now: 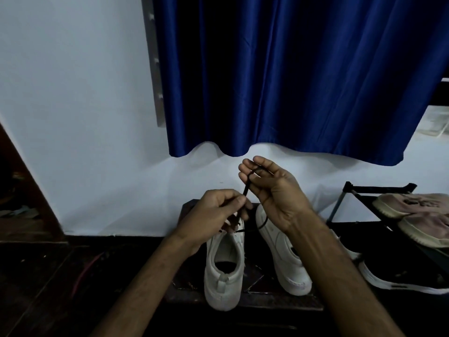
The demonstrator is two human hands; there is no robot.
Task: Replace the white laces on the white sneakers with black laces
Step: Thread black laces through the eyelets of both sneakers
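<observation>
Two white sneakers stand nearest, below the hands, on a dark low bench [262, 300]. The left sneaker [224, 263] sits upright with its heel toward the viewer, directly under the left hand [213, 215]. The right sneaker [284, 251] leans over on its side beneath the right wrist, just beside the first. One black lace [246, 188] is in view.

Both hands are raised above the sneakers, close together but not touching. The left hand pinches the lace between thumb and curled fingers. The right hand [274, 190], a little higher and farther out, has its fingers curled round the upper stretch of the same lace. The lace runs taut between them, then drops in a loop under the right hand to the front of the left sneaker.

To the right of the right hand, a dark shoe with a white sole [398, 280] lies on the dark floor [60, 276], and a black rack [379, 188] carries two pale pink shoes [413, 205]. Far to the left of the left hand is a brown wooden edge [31, 190]. Beyond the hands rise a white wall [73, 117] and one blue curtain [291, 81].
</observation>
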